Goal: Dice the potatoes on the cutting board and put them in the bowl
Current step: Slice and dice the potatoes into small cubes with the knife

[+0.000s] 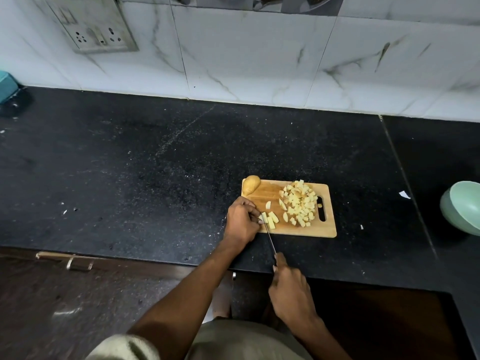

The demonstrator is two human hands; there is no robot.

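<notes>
A: What's at the far left?

B: A teal thing (6,85) at the edge of the black worktop (155,157), cut off by the frame. Above it, a switch plate (89,24) on the marble-tiled wall.

A: And the board?

B: The board (298,231) lies right of centre on the worktop. At its far-left corner sits an unpeeled potato half (250,185), overhanging the edge.

A: What's the left hand doing?

B: The left hand (241,222) rests on the board's near-left part, fingers curled, pinching a few potato strips (268,219) at their left end.

A: The knife?

B: The knife (270,237) runs from those strips back off the board's near edge. Its tip is at the strips, just beside the left fingertips. The right hand (291,289) grips the handle, fingers wrapped round it, forefinger stretched along the top, near the worktop's front edge.

A: Anything already cut?

B: A pile of dice (300,203) covers the right half of the board, up against the handle slot (322,210). One loose piece (268,204) lies between the strips and the pile.

A: The bowl?

B: The pale green bowl (463,206) stands at the far right, well apart from the board, partly out of frame. I see nothing in the part that shows.
</notes>
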